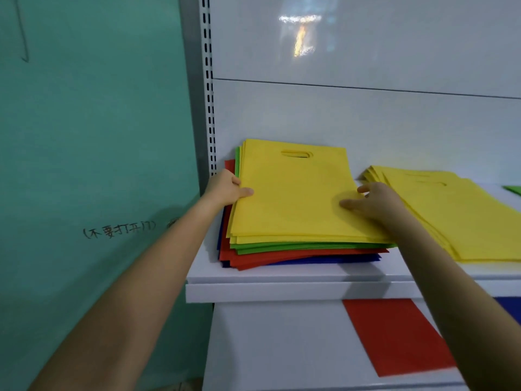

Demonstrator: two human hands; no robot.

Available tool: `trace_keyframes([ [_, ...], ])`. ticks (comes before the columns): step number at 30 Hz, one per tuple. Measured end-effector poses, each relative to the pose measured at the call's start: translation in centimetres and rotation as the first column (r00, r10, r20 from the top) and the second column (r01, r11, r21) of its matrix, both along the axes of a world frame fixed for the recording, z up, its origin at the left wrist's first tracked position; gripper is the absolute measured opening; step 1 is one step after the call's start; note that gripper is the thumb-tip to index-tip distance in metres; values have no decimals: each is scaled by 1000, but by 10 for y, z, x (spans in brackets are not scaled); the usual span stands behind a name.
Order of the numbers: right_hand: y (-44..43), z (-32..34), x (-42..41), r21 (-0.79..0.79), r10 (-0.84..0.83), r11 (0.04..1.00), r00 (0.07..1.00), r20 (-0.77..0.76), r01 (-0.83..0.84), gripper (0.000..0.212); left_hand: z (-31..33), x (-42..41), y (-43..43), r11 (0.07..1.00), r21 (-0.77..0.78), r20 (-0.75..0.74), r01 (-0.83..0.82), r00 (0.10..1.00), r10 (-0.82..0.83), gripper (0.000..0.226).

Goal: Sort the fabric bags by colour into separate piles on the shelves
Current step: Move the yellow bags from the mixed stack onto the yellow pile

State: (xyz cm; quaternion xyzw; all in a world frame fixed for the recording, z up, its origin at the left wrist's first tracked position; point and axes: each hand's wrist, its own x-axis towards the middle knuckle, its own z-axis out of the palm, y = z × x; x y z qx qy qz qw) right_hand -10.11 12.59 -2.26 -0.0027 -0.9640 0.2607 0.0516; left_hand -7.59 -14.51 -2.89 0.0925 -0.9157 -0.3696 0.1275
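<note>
A mixed stack of fabric bags [293, 249] lies on the white upper shelf [282, 289], with yellow bags on top, then green, red and blue below. My left hand [225, 187] grips the left edge of the top yellow bag [293, 193], thumb on its face. My right hand [375, 201] rests on the bag's right edge, fingers spread on it. A separate pile of yellow bags [456, 215] lies just to the right.
A green bag corner [513, 189] shows at the far right of the upper shelf. On the lower shelf lie a red bag [394, 334] and a blue bag [510, 306]. A teal wall with handwriting [118, 230] stands to the left of the slotted shelf upright [208, 108].
</note>
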Motion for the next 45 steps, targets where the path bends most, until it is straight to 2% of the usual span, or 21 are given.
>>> trace_keyframes([
  [3,0,-3,-4,-17,-7,1000,993,-118,5,61,0,-2,-1,1000,24,-2,-9,1000,9,45],
  [5,2,-3,-6,-99,-14,995,981,-196,-6,54,0,-2,-2,998,59,4,-35,999,35,42],
  [8,3,-4,-5,-200,-40,980,952,-303,-23,45,-2,-2,-6,979,187,-5,-82,996,84,43],
  [12,-2,0,4,-202,-46,979,925,-376,-34,34,-2,1,-9,957,277,-29,-85,995,96,42],
  [15,-7,6,12,-107,-33,994,928,-372,-7,21,-1,0,-14,953,298,-59,-54,995,75,36],
  [18,-13,10,24,-51,-52,998,936,-347,37,20,4,-1,-16,951,310,-127,-4,991,46,31],
  [24,-19,12,68,-238,-195,966,892,-407,102,19,25,2,-9,943,254,-310,217,941,-133,22],
  [26,-18,8,90,-285,-249,949,874,-418,134,20,28,5,2,927,245,-315,286,927,-203,19],
  [29,-10,-3,128,-358,-321,918,853,-412,172,26,27,10,27,904,160,-326,396,886,-330,33],
  [31,-1,-10,150,-367,-355,907,840,-411,204,31,26,17,44,891,105,-330,441,861,-387,37],
  [34,20,-16,178,-345,-411,896,815,-409,279,35,24,31,73,852,102,-321,513,828,-460,41],
  [39,58,-15,201,-327,-447,884,808,-384,333,36,22,47,114,820,128,-317,558,807,-499,43],
  [45,112,-15,206,-321,-418,897,820,-391,304,36,19,55,168,831,137,-320,540,818,-478,44],
])
